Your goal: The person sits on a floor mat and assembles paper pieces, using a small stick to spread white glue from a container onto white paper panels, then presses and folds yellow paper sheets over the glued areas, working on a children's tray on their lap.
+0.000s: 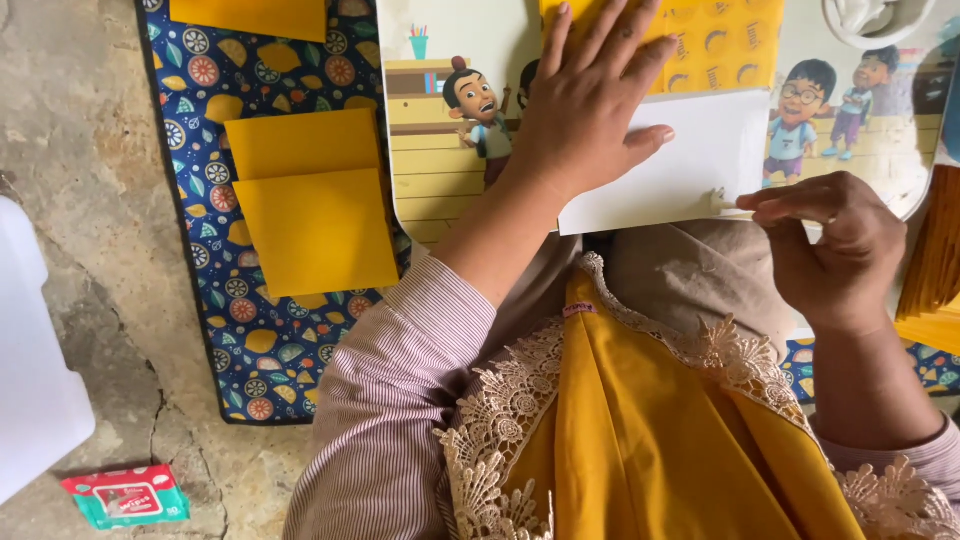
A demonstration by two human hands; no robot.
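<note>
The left hand (590, 105) lies flat and open, fingers spread, on a white sheet (690, 165) and on the yellow paper (725, 50) just above it. It presses them down. The right hand (835, 240) is curled, and its thumb and first finger pinch the lower right corner of the white sheet. The sheet and the yellow paper rest on a small table (440, 160) with cartoon children drawn on its top. The table stands in front of the person, over the lap. Left of the table, a blue mat (260, 350) with fruit pictures covers part of the stone floor (90, 200). Two yellow squares (310, 200) lie on the mat, one overlapping the other, and one more yellow piece (250, 17) lies at the top edge of the mat. A white tub (25, 350) sits on the floor at the far left. Near it, lower down, is a small red and green packet (128, 495). More yellow sheets (935, 270) are stacked at the far right edge. The person wears striped sleeves and a yellow dress with lace.
</note>
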